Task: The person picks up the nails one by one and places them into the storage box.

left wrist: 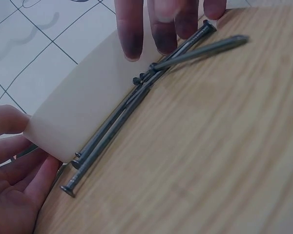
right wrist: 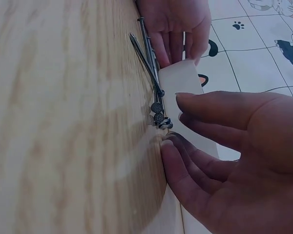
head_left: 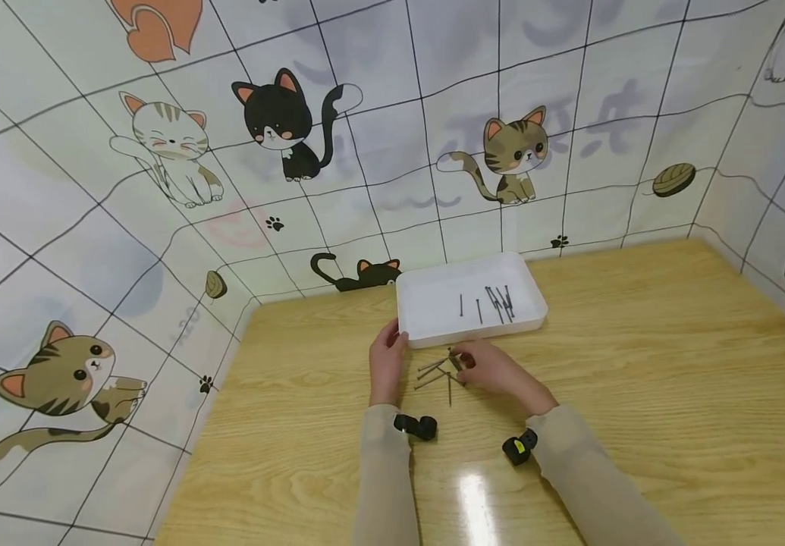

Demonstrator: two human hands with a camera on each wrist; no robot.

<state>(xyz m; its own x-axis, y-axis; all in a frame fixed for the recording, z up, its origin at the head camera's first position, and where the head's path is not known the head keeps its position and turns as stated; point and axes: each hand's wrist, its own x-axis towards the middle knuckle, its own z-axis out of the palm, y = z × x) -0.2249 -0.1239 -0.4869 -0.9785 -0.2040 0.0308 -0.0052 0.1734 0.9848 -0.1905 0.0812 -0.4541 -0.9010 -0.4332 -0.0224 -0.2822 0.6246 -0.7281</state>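
Several loose steel nails (left wrist: 119,124) lie in a crossed pile on the wooden table (head_left: 283,409), just in front of the white tray (head_left: 433,303). The right hand (head_left: 491,366) is at the pile's right edge, thumb and fingers apart around the nail heads — whether a fingertip touches one, I cannot tell. The left hand (head_left: 387,360) pinches the tray's near left corner. Inside the tray, more nails (head_left: 497,303) lie scattered, mostly toward its right side. A black wrist camera (head_left: 426,427) sits on the left sleeve; behind the tray stands a wall covering (head_left: 392,159) printed with cats.

The step in hand appears to be taking hold of loose nails. The next move calls for bringing thumb and fingers together on a shank or head — carefully, since the crossed nails could drag one another.
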